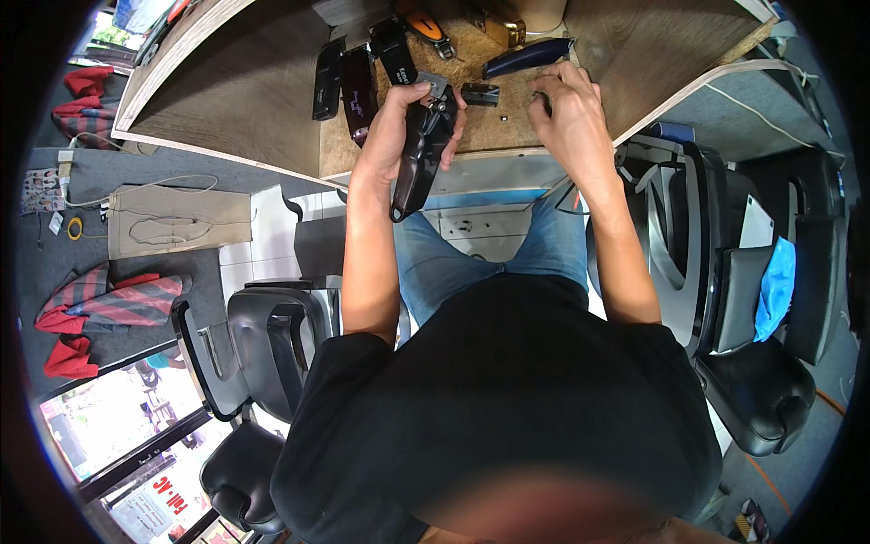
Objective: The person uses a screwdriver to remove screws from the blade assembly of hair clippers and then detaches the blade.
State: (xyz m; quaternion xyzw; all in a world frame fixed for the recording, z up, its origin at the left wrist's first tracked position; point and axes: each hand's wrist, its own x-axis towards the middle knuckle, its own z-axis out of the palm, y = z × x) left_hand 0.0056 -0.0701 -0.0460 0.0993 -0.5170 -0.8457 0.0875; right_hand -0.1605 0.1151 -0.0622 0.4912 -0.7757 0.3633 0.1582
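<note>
A black hair clipper (420,159) is gripped in my left hand (386,136), with its metal blade end pointing away from me over the wooden shelf (494,136). My right hand (577,118) is at the right side of the shelf, fingers bent and drawn together near the surface; what they hold, if anything, is hidden. Between my hands lies a small dark clipper part (480,94), which looks like a blade. Close by is a tiny metal piece (504,118). A dark blue trimmer (527,58) rests just beyond my right fingers.
Several clippers lie at the shelf's left, among them a dark maroon clipper (359,95) and a black clipper (328,80). An orange-and-black clipper (426,33) is farther back. Wooden side panels (671,54) flank the shelf. Black salon chairs (272,335) stand on both sides.
</note>
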